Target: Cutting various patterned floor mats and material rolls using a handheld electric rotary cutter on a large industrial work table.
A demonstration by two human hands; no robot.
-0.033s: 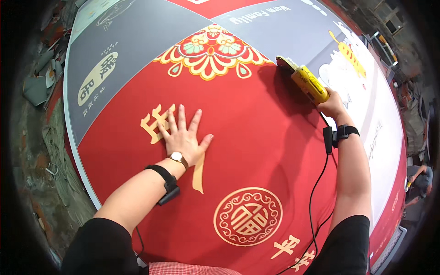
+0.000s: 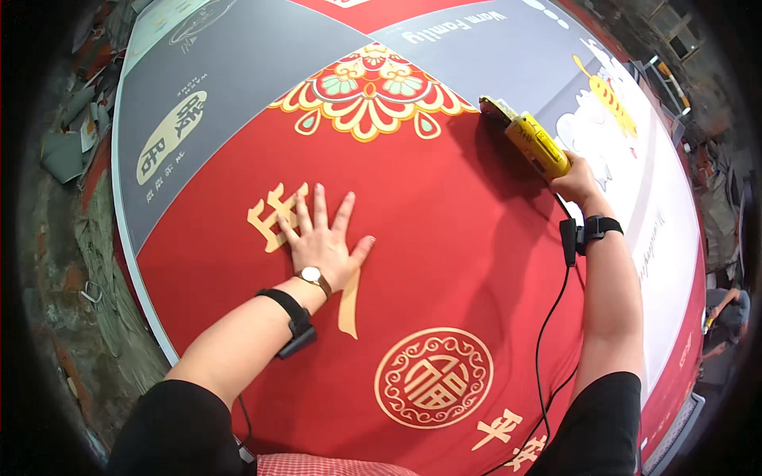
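Observation:
My left hand (image 2: 321,238) lies flat with fingers spread on a large red printed cloth (image 2: 444,262), pressing on a gold character. There is a watch and a black band on that wrist. My right hand (image 2: 575,181) reaches far forward and grips the rear of a yellow corded power tool (image 2: 533,141). The tool's nose (image 2: 494,107) rests where the red cloth meets a grey panel. A black cord (image 2: 548,333) runs from the tool back along my right forearm. A gold round emblem (image 2: 433,378) is printed near me.
Grey printed panels (image 2: 230,71) lie at the far left and far middle, and a white panel with a cartoon tiger (image 2: 627,135) lies at the right. The table's left edge (image 2: 131,262) drops to a floor with scraps (image 2: 71,143). Another person (image 2: 726,313) is at the right rim.

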